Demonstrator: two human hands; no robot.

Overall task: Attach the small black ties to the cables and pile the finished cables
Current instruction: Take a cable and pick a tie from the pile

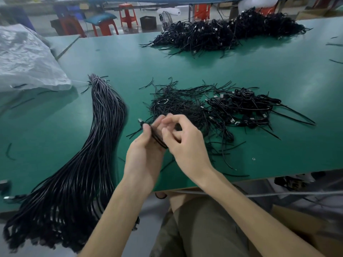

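My left hand (143,153) grips a folded black cable (157,137) above the table's near edge; its metal plug (140,121) sticks out past my fingers. My right hand (183,140) is closed on the same cable from the right, fingers curled over it; whether it pinches a tie is hidden. Behind my hands lies a heap of loose small black ties (178,103). To its right sits a small pile of tied cables (246,106). A long bundle of untied black cables (89,151) lies at the left and hangs over the table edge.
The green table (278,75) carries a big heap of finished cables (228,33) at the far right. A grey plastic sack (26,58) covers the far left. Stray ties lie near the front edge. Red stools stand beyond the table. My legs are below.
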